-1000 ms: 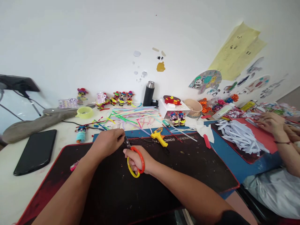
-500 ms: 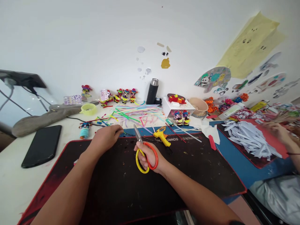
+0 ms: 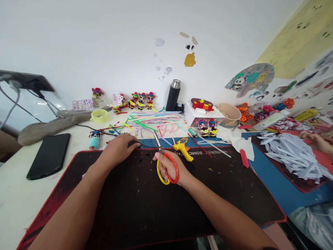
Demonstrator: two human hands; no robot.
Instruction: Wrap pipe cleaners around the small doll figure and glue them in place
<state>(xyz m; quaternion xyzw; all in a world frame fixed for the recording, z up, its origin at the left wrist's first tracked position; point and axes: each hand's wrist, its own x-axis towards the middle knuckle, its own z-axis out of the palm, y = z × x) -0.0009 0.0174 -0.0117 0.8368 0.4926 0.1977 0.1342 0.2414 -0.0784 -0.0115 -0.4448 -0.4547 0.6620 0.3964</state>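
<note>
My right hand (image 3: 173,168) is wrapped round scissors (image 3: 168,166) with one red and one yellow handle, over the black mat (image 3: 145,208). The scissors' blades point up and away, and look closed. At the mat's back edge, my left hand (image 3: 121,147) has its fingers curled together near the tips; what they pinch, if anything, is too small to make out. Right of the scissors lies a yellow glue gun (image 3: 183,149). Beyond both hands is a pile of coloured fuzzy sticks (image 3: 156,121). A small turquoise figure (image 3: 94,140) stands left of my left hand.
A black phone (image 3: 49,156) lies at the left. Behind are a tape roll (image 3: 100,116), small figures (image 3: 142,100), a black flask (image 3: 173,95), a white box (image 3: 191,114) and a bowl (image 3: 229,114). Another person's hand (image 3: 317,142) is near white paper strips (image 3: 293,152) at the right.
The view has shifted, so the wall items sit further right and the table items slightly higher. My right hand still holds the scissors, and my left hand remains near the mat's back edge.
</note>
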